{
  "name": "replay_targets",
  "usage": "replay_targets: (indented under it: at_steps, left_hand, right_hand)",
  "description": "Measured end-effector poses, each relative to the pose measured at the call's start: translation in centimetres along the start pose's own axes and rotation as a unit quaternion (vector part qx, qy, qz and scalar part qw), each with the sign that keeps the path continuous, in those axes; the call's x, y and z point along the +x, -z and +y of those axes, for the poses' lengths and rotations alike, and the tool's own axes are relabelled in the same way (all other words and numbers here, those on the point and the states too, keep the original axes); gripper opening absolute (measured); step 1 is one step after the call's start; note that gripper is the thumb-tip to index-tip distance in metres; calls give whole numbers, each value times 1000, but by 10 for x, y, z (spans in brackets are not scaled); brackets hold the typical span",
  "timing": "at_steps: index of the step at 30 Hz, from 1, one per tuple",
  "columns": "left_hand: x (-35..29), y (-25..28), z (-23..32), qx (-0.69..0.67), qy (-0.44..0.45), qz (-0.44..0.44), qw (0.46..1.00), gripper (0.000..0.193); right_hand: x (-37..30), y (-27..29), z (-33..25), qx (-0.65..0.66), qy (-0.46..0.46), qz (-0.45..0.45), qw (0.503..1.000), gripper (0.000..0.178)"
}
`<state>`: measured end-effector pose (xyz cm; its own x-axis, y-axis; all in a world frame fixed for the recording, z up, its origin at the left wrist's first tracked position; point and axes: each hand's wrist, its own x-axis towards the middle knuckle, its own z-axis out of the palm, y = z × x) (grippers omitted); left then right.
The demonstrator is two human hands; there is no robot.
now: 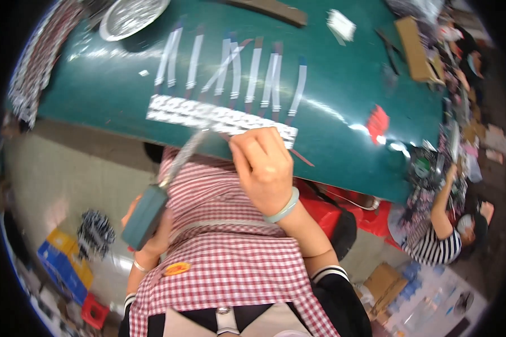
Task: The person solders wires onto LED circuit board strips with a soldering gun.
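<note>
My left hand (158,235) is wrapped round a tool (146,216) with a boxy grey-green body and a long silver shaft. Its blurred tip points at a long white strip with a dark pattern (180,109), near the table's front edge. My right hand (262,163), a pale green bangle at its wrist, is closed beside that strip, thumb and fingers pinched together. A thin reddish strand (302,158) shows on its far side, and a bit of the same colour at the fingertips. Several flat white ribbons (253,73) with coloured ends lie side by side beyond the strip.
On the green table (107,90) are a round silver bowl (108,28), a brown bar (272,11), a red object (378,123) and dark pliers-like tools (389,51). A co-worker in a striped top (433,244) works at the right. A red stool (95,310) stands at lower left.
</note>
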<state>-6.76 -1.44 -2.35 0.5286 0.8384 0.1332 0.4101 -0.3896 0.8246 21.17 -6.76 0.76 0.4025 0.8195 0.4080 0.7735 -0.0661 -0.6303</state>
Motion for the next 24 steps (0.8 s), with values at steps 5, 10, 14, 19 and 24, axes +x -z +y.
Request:
replay_targets:
  at_steps: [5, 10, 14, 19, 24]
  left_hand:
    - [-5, 0, -12, -45, 63, 26, 997, 24]
    - [-7, -7, -25, -71, 83, 27, 994, 28]
    - [-6, -3, -21, -42, 49, 4, 998, 30]
    - [-10, -1, -17, -68, 74, -17, 995, 40]
    - [-8, 3, -25, -74, 61, -22, 995, 40]
  right_hand:
    - [-14, 82, 64, -213, -91, 122, 965, 9]
    - [-40, 141, 143, -370, -135, 156, 906, 12]
    - [-43, 147, 158, -388, -112, 139, 904, 11]
    - [-43, 145, 161, -406, -89, 128, 901, 11]
    - [-43, 150, 163, -436, -65, 96, 893, 13]
